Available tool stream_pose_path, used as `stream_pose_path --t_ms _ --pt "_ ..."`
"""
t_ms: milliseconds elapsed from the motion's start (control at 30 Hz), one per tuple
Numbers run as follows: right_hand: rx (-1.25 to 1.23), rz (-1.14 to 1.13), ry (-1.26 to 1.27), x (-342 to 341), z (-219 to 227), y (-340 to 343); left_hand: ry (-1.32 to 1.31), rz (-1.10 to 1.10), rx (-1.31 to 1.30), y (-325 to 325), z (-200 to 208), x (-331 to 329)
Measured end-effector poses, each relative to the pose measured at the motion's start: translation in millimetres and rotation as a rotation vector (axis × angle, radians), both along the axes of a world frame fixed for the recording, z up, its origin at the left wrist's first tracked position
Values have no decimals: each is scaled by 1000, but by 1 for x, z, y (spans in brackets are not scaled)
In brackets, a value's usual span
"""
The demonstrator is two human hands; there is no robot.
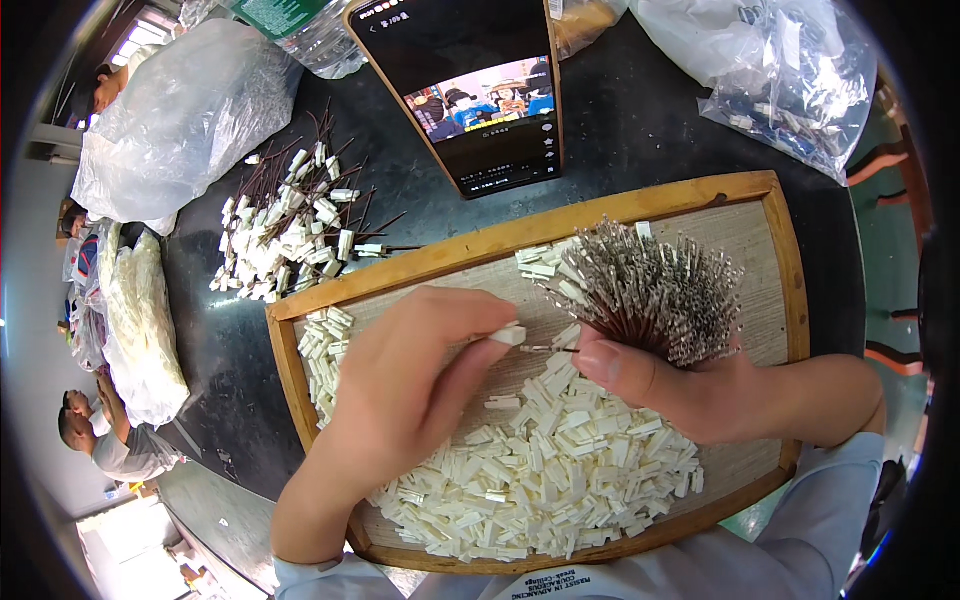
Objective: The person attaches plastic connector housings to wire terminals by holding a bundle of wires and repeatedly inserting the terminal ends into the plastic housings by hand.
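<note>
My left hand (405,370) pinches a small white plastic connector housing (510,334) between thumb and fingertips. In my right hand (690,395) is a thick bundle of thin brown wires (640,290) with silvery metal terminals at their ends. One wire (545,349) sticks out from under the right thumb, its tip close to the housing; whether the two touch I cannot tell. Both hands are over a wooden-framed tray (520,235), where a large heap of loose white housings (560,470) lies. More housings (322,360) lie beside the left wrist, partly hidden by it.
Beyond the tray, wires with white housings on them (300,215) form a pile on the black table (400,205). A phone (480,110) stands upright, playing a video. Around it are a plastic bottle (290,25) and clear plastic bags (800,70). People (110,430) sit at left.
</note>
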State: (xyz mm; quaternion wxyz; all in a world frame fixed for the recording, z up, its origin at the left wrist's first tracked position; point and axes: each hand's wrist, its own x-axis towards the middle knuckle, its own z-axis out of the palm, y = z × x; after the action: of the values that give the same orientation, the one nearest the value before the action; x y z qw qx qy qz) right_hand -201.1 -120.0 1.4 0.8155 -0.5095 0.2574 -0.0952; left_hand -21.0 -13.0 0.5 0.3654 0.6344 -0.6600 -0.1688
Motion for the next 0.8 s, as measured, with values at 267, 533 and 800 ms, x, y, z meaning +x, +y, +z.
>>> stream_pose_path --t_ms 267,533,800 --pt "56 55 22 -3 -11 -1 344 -190 -91 7 -5 12" --pt "-74 51 -36 -2 -7 0 459 -251 -69 7 2 12" --pt "-150 224 -47 -5 -15 -1 217 -237 -111 4 9 2"
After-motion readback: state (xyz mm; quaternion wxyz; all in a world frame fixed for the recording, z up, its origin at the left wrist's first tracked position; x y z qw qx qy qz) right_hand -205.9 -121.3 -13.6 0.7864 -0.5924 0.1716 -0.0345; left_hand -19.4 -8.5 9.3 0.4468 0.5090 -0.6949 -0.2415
